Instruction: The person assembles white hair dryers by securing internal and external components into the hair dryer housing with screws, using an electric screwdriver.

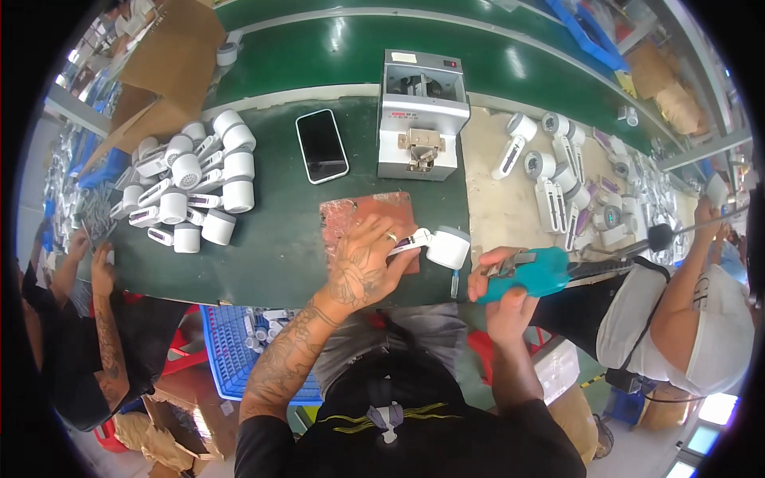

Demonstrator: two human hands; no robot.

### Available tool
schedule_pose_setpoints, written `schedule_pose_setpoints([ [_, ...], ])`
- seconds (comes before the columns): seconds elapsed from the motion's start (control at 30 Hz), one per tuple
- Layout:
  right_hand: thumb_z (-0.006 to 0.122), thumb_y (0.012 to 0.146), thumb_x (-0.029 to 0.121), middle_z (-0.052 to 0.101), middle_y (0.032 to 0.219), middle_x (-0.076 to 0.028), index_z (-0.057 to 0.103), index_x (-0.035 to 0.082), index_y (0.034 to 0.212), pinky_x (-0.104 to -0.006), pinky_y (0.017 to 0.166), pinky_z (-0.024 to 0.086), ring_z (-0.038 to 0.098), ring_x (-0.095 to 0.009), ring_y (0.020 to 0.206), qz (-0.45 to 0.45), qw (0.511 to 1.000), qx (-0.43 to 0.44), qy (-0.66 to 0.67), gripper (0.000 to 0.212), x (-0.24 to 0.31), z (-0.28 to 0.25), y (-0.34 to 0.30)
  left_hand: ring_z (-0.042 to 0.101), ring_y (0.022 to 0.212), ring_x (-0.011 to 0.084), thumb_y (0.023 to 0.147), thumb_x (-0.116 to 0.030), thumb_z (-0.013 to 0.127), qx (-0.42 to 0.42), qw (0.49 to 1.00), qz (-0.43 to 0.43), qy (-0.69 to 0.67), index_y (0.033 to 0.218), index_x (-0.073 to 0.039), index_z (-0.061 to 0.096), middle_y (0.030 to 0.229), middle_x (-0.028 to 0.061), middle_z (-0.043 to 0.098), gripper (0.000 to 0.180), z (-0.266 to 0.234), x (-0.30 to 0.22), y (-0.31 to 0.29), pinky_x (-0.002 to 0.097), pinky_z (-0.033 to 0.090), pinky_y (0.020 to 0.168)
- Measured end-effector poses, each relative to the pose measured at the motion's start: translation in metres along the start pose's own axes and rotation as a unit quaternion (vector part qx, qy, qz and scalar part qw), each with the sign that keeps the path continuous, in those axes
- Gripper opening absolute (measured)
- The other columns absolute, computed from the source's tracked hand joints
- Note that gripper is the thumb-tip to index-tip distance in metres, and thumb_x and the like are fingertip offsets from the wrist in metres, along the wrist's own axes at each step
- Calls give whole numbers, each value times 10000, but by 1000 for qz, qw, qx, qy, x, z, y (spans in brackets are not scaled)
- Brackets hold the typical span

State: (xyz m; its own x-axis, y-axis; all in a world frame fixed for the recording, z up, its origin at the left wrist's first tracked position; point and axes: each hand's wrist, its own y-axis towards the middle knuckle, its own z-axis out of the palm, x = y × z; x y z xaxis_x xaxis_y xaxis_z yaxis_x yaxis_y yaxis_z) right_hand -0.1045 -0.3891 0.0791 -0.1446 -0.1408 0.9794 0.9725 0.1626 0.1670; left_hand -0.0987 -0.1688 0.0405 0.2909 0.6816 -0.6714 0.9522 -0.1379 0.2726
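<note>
My left hand [368, 256] presses down on the handle of a white handheld device [449, 248], holding it on a worn reddish-brown pad [335, 213]. The device's round, cup-shaped head points to the right, past the pad's edge. My right hand [505, 309] is wrapped round a teal power tool [535, 272] with a metal lever on top. It looks like an electric screwdriver, with a black cord leading off to the right. The tool is just right of the device's head, apart from it. A thin blue pen-like stick [455, 284] lies below the head.
Similar white devices are piled on the left [187, 170] and right [550, 167]. A phone [323, 146] and a grey machine [422, 119] stand behind the pad. A blue basket [225, 358] is below the table edge. People work on both sides.
</note>
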Motion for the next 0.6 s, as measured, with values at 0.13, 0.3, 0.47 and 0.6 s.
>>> schedule_pose_setpoints([
  [0.13, 592, 866, 706, 499, 685, -63, 485, -18, 1076, -317, 544, 426, 511, -186, 561, -57, 998, -1, 32, 762, -1, 24, 18, 576, 988, 309, 829, -204, 741, -11, 997, 70, -7, 1075, -60, 684, 1003, 87, 627, 291, -5, 8, 4, 417, 466, 898],
  [0.3, 729, 793, 651, 557, 712, -69, 533, -41, 1117, -307, 575, 463, 568, -183, 631, -77, 983, 0, 167, 789, -9, 56, 52, 561, 1002, 296, 832, -212, 741, -9, 996, 93, -2, 1113, -67, 683, 1014, 79, 621, 321, -7, 13, 2, 422, 450, 917],
  [0.47, 690, 829, 662, 562, 693, -56, 538, -35, 1099, -305, 563, 457, 569, -178, 619, -107, 985, 21, 132, 762, -23, 64, 68, 557, 981, 287, 831, -221, 750, -18, 996, 91, 0, 998, -70, 643, 988, 79, 605, 249, -6, 12, 1, 432, 449, 896],
  [0.6, 568, 845, 739, 509, 671, -67, 496, -4, 1077, -339, 563, 453, 531, -194, 574, -109, 991, 28, 73, 781, -21, 65, 70, 555, 974, 287, 832, -216, 749, -19, 994, 107, -3, 951, -76, 615, 975, 76, 600, 227, -7, 14, 2, 429, 451, 888],
])
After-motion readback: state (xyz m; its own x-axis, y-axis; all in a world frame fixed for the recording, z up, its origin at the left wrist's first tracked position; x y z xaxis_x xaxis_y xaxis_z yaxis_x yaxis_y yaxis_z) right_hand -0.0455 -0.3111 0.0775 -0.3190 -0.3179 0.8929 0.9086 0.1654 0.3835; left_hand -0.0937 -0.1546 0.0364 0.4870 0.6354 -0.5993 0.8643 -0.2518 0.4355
